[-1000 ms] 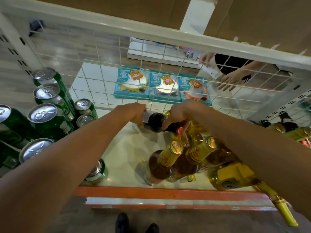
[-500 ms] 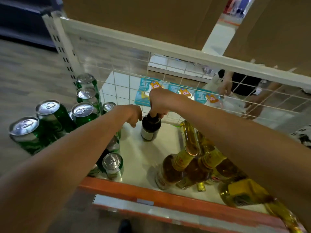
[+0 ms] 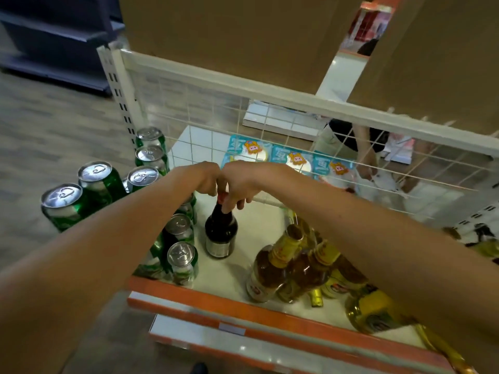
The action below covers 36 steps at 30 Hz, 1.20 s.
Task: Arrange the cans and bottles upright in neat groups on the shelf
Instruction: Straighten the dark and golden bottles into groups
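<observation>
Fingertips of the right hand [image 3: 243, 180] pinch the red-capped neck of a dark glass bottle [image 3: 221, 229], a firm grip from above. The bottle is squat and round-shouldered with a pale paper label, and it stands upright near the middle of the smooth white shelf [image 3: 259, 230]. The left hand [image 3: 206, 179] curls beside the right, knuckles touching. Its fingertips are hidden, so whether its grip holds the cap cannot be told. At the bottle's 9 o'clock stand green cans [image 3: 182, 256] with shiny silver tops, some hidden by the left forearm. At 4 o'clock amber bottles [image 3: 270, 271] with yellow foil necks lie heaped and tilted, partly covered by the right arm. Behind thin white wire mesh [image 3: 216, 125], at 1 o'clock, sit teal packets [image 3: 293, 159], blurred. Half a second earlier the left hand hung clear at the bottle's 9 o'clock, and the bottle stood upright then too.
</observation>
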### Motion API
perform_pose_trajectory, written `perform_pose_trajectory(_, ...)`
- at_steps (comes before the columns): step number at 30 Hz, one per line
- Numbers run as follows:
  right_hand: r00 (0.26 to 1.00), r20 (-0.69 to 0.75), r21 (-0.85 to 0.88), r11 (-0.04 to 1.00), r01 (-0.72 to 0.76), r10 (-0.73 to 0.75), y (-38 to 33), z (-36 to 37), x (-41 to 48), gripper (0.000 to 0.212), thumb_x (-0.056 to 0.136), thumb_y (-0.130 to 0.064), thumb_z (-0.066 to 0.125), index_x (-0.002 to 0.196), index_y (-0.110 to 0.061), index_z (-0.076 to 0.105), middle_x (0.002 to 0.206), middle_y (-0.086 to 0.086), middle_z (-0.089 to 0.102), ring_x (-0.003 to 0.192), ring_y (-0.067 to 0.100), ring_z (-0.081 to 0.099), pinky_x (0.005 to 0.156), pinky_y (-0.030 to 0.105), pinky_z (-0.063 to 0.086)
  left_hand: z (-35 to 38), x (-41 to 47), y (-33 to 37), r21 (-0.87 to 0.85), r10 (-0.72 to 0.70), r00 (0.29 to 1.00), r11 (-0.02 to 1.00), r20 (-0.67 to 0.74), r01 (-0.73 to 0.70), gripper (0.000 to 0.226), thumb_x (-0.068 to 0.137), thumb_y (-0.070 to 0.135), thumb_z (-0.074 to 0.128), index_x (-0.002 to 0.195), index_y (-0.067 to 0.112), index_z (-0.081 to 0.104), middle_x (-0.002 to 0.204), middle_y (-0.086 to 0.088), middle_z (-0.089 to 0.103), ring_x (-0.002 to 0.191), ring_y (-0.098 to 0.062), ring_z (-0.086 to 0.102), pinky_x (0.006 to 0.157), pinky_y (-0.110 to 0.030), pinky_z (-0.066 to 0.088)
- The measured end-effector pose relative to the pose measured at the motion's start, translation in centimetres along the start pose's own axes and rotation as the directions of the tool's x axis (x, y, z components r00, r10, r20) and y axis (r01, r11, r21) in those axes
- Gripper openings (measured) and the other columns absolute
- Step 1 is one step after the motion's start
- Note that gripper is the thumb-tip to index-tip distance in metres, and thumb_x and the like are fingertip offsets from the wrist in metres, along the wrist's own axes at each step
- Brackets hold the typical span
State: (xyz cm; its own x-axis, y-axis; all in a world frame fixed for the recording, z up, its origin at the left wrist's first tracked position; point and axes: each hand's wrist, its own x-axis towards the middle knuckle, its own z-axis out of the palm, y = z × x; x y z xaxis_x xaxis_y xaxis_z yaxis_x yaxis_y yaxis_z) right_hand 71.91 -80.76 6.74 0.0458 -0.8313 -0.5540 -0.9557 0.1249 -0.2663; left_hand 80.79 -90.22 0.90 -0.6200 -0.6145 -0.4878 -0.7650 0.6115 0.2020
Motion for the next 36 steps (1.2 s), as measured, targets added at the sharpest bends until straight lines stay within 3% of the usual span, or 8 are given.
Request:
perform_pose_trajectory(4, 0.985, -0.161, 0.126, 0.991, -0.041, 0.061, 3.7, -3.4, -3.3, 0.034, 0.089, -0.027, 0.072, 0.114, -0.004, 0.067, 0.086, 0.005, 0.073, 0.071, 0.014, 0.074, 0.063, 0.026, 0.060, -2.0, -0.6, 2.8, 0.053, 0.064, 0.993, 0.997, -0.101, -0.059, 0.041, 0.090, 0.024, 0.069, 0.129, 0.016, 0.064, 0.131, -0.005, 0.058, 0.117, -0.024, 0.055, 0.094, -0.029, 0.043)
perform_pose_trajectory(7, 0.944, -0.260, 0.209, 0.967, -0.148, 0.201, 8.3, -4.6, -5.8, 0.033, 0.092, -0.030, 0.067, 0.110, -0.002, 0.068, 0.094, 0.012, 0.074, 0.076, 0.019, 0.073, 0.069, 0.031, 0.061, -3.5, -0.7, 6.0, 0.046, 0.113, 0.985, 0.993, -0.133, -0.108, 0.040, 0.093, 0.024, 0.066, 0.131, 0.014, 0.062, 0.136, -0.007, 0.057, 0.122, -0.024, 0.053, 0.097, -0.028, 0.040)
perform_pose_trajectory(10, 0.906, -0.276, 0.294, 0.926, -0.239, 0.321, 12.7, -3.8, -7.9, 0.030, 0.094, -0.032, 0.065, 0.106, -0.005, 0.068, 0.086, 0.007, 0.071, 0.071, 0.017, 0.071, 0.065, 0.029, 0.059, -4.3, -0.4, 9.8, 0.085, 0.187, 0.973, 0.981, -0.133, -0.177, 0.041, 0.094, 0.026, 0.065, 0.133, 0.013, 0.062, 0.139, -0.006, 0.055, 0.125, -0.025, 0.051, 0.097, -0.026, 0.039)
perform_pose_trajectory(16, 0.846, -0.219, 0.386, 0.840, -0.382, 0.486, 17.6, 0.0, -9.3, 0.032, 0.093, -0.031, 0.066, 0.109, -0.003, 0.065, 0.086, 0.007, 0.072, 0.067, 0.015, 0.070, 0.061, 0.026, 0.059, -2.7, 2.2, 17.2, 0.193, 0.302, 0.952, 0.938, -0.053, -0.287, 0.044, 0.091, 0.027, 0.068, 0.133, 0.018, 0.061, 0.135, -0.005, 0.057, 0.120, -0.025, 0.054, 0.097, -0.032, 0.044)
perform_pose_trajectory(22, 0.841, -0.166, 0.463, 0.794, -0.394, 0.514, 20.3, 1.2, -9.1, 0.028, 0.089, -0.031, 0.070, 0.110, -0.012, 0.068, 0.093, 0.006, 0.071, 0.075, 0.017, 0.072, 0.062, 0.027, 0.059, -0.3, 5.3, 21.6, 0.322, 0.429, 0.895, 0.835, 0.126, -0.446, 0.045, 0.092, 0.028, 0.065, 0.136, 0.020, 0.057, 0.135, -0.004, 0.056, 0.120, -0.024, 0.056, 0.100, -0.033, 0.046)
perform_pose_trajectory(27, 0.816, -0.107, 0.491, 0.744, -0.453, 0.568, 21.5, 1.5, -9.0, 0.016, 0.086, -0.030, 0.074, 0.096, -0.019, 0.072, 0.095, 0.007, 0.072, 0.080, 0.019, 0.073, 0.074, 0.032, 0.060, 0.8, 7.5, 22.8, 0.312, 0.453, 0.866, 0.808, 0.212, -0.499, 0.046, 0.087, 0.030, 0.071, 0.132, 0.024, 0.060, 0.121, -0.001, 0.065, 0.108, -0.022, 0.063, 0.098, -0.036, 0.051)
perform_pose_trajectory(32, 0.793, -0.036, 0.481, 0.706, -0.520, 0.609, 22.7, 2.0, -7.7, 0.032, 0.084, -0.026, 0.078, 0.111, -0.012, 0.069, 0.095, 0.008, 0.073, 0.079, 0.020, 0.074, 0.071, 0.031, 0.061, 1.9, 8.5, 23.5, 0.301, 0.465, 0.859, 0.805, 0.214, -0.511, 0.052, 0.086, 0.028, 0.073, 0.135, 0.022, 0.055, 0.126, -0.001, 0.061, 0.111, -0.021, 0.060, 0.095, -0.033, 0.051)
perform_pose_trajectory(36, 0.800, -0.028, 0.479, 0.710, -0.516, 0.599, 22.9, 2.2, -7.6, 0.037, 0.086, -0.026, 0.076, 0.117, -0.012, 0.064, 0.098, 0.008, 0.072, 0.079, 0.019, 0.073, 0.064, 0.028, 0.059, 2.9, 9.6, 23.3, 0.254, 0.446, 0.866, 0.831, 0.226, -0.495, 0.059, 0.079, 0.023, 0.078, 0.134, 0.021, 0.057, 0.128, -0.002, 0.060, 0.112, -0.023, 0.060, 0.097, -0.039, 0.052)
